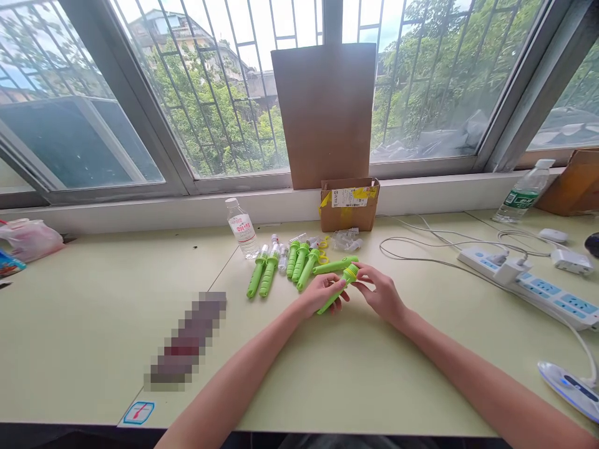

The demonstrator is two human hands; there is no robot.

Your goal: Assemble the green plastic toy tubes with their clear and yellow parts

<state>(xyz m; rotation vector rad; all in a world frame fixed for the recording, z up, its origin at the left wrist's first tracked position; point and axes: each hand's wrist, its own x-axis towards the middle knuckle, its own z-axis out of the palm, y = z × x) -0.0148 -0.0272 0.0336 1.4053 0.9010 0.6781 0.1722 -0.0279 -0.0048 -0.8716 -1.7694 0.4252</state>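
My left hand (322, 295) is closed round a green plastic tube (350, 273), which tilts up to the right. A threaded neck with a yellow ring shows at its upper end. Thumb and fingers of my right hand (382, 294) pinch that neck end. Just behind my hands another green tube (330, 267) lies on its side. To the left are several more green tubes (268, 277), some with clear tops fitted. Yellow rings (324, 254) and clear plastic pieces (346, 239) lie behind them.
A water bottle (242, 229) stands behind the tubes, near a small cardboard box (349, 212). On the right are a power strip (538, 290), cables, another bottle (521, 192) and a white device (568, 388). A blurred dark object (187, 343) lies left, a plastic bag (32, 240) far left.
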